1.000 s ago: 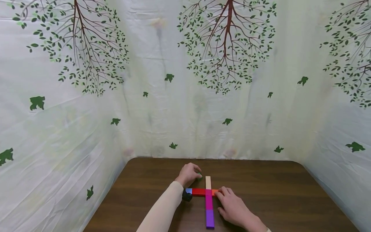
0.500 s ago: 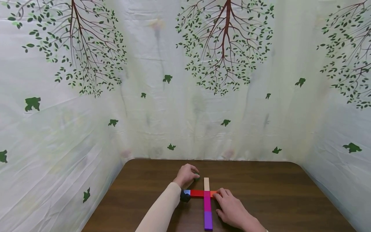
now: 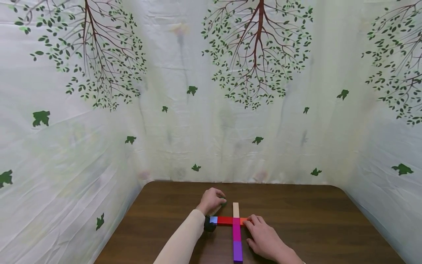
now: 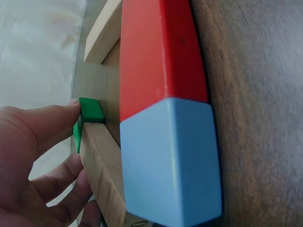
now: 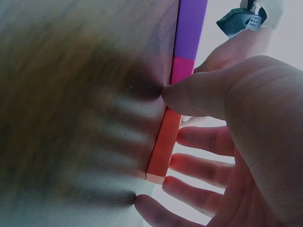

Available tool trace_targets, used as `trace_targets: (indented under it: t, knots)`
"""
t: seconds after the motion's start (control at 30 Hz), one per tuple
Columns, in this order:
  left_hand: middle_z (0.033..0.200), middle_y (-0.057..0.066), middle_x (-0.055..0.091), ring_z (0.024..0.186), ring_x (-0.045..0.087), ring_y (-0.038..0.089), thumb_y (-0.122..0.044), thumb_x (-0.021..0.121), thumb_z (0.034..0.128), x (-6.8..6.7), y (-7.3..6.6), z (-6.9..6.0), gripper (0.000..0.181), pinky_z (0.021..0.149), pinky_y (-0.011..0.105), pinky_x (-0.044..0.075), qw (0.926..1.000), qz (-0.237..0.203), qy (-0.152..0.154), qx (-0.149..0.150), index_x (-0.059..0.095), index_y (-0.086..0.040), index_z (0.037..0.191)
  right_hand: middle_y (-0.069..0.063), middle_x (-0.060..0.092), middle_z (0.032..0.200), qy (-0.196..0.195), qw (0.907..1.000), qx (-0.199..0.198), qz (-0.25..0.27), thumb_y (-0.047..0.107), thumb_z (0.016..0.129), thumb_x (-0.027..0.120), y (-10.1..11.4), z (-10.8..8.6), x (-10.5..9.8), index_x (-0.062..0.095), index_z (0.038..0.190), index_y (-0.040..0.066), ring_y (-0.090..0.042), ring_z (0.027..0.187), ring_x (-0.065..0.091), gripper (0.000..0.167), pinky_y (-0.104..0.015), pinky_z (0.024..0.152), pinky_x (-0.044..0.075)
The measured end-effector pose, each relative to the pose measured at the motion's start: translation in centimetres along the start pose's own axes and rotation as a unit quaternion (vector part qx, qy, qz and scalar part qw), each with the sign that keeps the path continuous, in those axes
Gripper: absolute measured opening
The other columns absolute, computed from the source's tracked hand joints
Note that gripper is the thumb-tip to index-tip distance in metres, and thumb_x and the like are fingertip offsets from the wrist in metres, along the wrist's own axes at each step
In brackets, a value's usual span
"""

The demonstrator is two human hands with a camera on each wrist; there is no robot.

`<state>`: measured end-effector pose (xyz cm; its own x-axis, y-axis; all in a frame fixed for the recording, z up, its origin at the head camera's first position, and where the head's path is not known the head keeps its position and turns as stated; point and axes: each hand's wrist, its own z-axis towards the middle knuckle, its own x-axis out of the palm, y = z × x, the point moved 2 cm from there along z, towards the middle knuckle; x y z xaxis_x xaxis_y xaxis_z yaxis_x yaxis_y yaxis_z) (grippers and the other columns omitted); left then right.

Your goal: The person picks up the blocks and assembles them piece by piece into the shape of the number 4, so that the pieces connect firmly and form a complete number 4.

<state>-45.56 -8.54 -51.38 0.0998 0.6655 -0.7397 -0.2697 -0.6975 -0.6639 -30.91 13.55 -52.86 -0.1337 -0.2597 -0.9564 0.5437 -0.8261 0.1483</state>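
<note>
My left hand [image 3: 212,201] pinches a small green block [image 4: 91,112] by its thumb and fingers, against one end of a plain wooden block [image 4: 102,172]. In the head view that wooden block is hidden by the hand and wrist. Coloured blocks form a cross on the table: a light blue block [image 4: 171,163] and red block [image 3: 225,220] to the left, an orange block [image 3: 243,221] to the right, a magenta block [image 3: 236,229] and purple block [image 3: 237,252] in front. A pale wooden block [image 3: 235,210] tops it. My right hand [image 3: 266,238] touches the orange block with extended fingertips, its thumb down beside the cross.
The brown wooden table [image 3: 316,220] has rounded far corners. A white curtain [image 3: 227,154] printed with trees and leaves surrounds its back and sides. A black wrist camera [image 3: 209,224] on my left wrist sits beside the light blue block.
My left hand has shifted slightly left relative to the cross, still pinching the green block. The right hand stays at the orange block. The head view has tilted a little.
</note>
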Motion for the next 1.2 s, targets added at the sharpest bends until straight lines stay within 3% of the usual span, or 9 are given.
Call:
trace_targets:
  t: [0.27, 1.2]
  knots:
    - [0.106, 0.010, 0.071, 0.091, 0.062, 0.023, -0.010, 0.073, 0.0891, -0.36, 0.48, -0.52, 0.017, 0.079, 0.043, 0.051, 0.9992, -0.032, 0.011, 0.022, 0.078, -0.006, 0.105, -0.003, 0.053, 0.119, -0.001, 1.0000, 0.001, -0.006, 0.027, 0.085, 0.078, -0.01, -0.12, 0.21, 0.063, 0.128, 0.010, -0.027, 0.115, 0.051, 0.049, -0.042, 0.080, 0.055]
    - [0.108, 0.009, 0.070, 0.094, 0.059, 0.023, -0.012, 0.073, 0.0906, -0.23, 1.05, -0.09, 0.018, 0.082, 0.043, 0.050, 0.9992, -0.038, 0.009, 0.005, 0.078, -0.009, 0.108, -0.003, 0.053, 0.118, 0.004, 1.0000, -0.001, -0.002, 0.026, 0.085, 0.078, 0.13, -0.07, -0.14, 0.063, 0.127, 0.010, -0.026, 0.114, 0.052, 0.046, -0.040, 0.075, 0.056]
